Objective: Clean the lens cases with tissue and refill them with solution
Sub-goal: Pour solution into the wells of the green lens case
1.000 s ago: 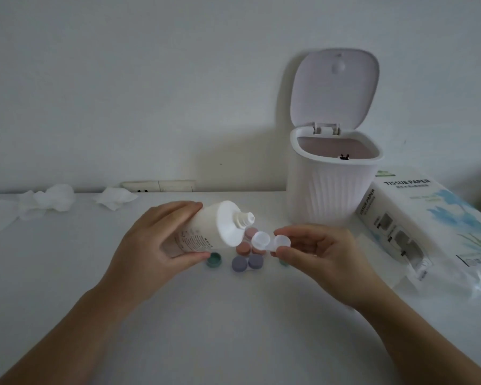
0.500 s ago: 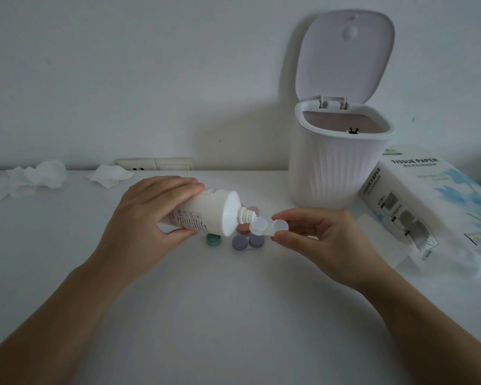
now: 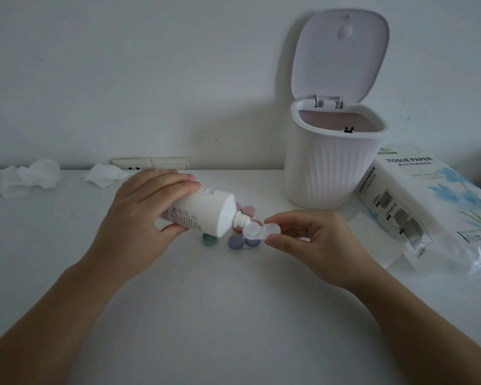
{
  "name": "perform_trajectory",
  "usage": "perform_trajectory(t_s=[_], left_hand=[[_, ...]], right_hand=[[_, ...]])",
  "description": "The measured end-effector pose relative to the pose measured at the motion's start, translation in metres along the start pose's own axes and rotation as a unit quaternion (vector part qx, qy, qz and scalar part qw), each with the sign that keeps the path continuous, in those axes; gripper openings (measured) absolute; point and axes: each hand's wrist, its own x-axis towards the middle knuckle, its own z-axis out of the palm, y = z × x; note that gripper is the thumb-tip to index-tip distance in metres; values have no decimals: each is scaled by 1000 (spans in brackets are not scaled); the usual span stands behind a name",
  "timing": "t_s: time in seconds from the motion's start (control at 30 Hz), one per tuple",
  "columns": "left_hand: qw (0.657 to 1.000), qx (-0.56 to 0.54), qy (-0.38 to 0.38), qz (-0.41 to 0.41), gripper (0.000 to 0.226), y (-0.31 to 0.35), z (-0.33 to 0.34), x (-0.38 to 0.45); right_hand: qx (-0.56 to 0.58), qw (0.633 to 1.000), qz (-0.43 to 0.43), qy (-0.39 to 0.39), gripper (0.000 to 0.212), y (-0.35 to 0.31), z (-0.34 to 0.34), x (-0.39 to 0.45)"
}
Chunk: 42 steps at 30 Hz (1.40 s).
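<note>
My left hand [image 3: 142, 215] grips a white solution bottle [image 3: 206, 213], tipped down to the right, its uncapped nozzle right over the left well of a clear lens case [image 3: 260, 231]. My right hand [image 3: 314, 240] pinches that case by its right well and holds it above the table. Under them on the table lie a purple lens case [image 3: 240, 241], a pink one [image 3: 247, 211] partly hidden behind the bottle, and a loose green cap [image 3: 209, 239].
A white ribbed bin [image 3: 333, 173] with its lid up stands at the back right. A tissue paper pack [image 3: 425, 207] lies beside it, with a flat tissue sheet [image 3: 378, 240] in front. Crumpled tissues [image 3: 34, 176] [image 3: 104, 175] lie at the back left near a wall socket.
The bottle has tipped further down and its nozzle has come onto the case's left well. My right hand has kept the case nearly still.
</note>
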Motion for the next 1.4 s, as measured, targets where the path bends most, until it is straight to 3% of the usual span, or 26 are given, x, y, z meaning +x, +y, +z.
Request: perform_trajectory(t_s=[0.73, 1.03, 1.4], left_hand=[[1000, 19, 1, 9, 48, 6, -5, 5], [1000, 21, 4, 7, 47, 6, -6, 5], [1000, 17, 2, 7, 49, 8, -5, 5]], right_hand=[[-7, 1000, 9, -18, 22, -6, 3, -2], [-6, 1000, -4, -12, 34, -5, 4, -1], [-9, 1000, 8, -15, 19, -2, 4, -1]])
